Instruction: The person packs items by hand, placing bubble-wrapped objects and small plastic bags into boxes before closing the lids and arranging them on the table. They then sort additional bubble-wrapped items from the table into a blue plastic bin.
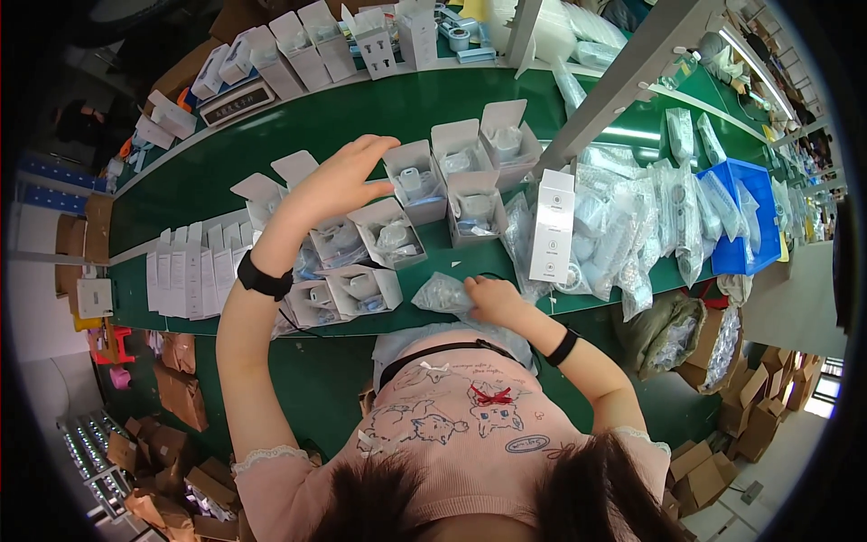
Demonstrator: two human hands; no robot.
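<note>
My left hand [348, 176] reaches over the open white boxes, fingers stretched out and thumb apart. It is nearest to an open box [433, 207] with a white device inside; whether it touches that box I cannot tell. By the table's front edge, my right hand [492, 298] is closed on a clear plastic bag [441, 294] whose contents are hard to make out. Several open boxes around the hands hold white devices in clear wrapping, among them one [395, 239] below my left hand and another [474, 210] to its right.
Folded white leaflets [185, 271] stand in a row at the left. A tall closed white box [552, 226] lies beside a heap of bagged parts [623, 212]. Farther right is a blue bin [754, 217]. A grey metal post [623, 77] rises at the far side of the green table [325, 113].
</note>
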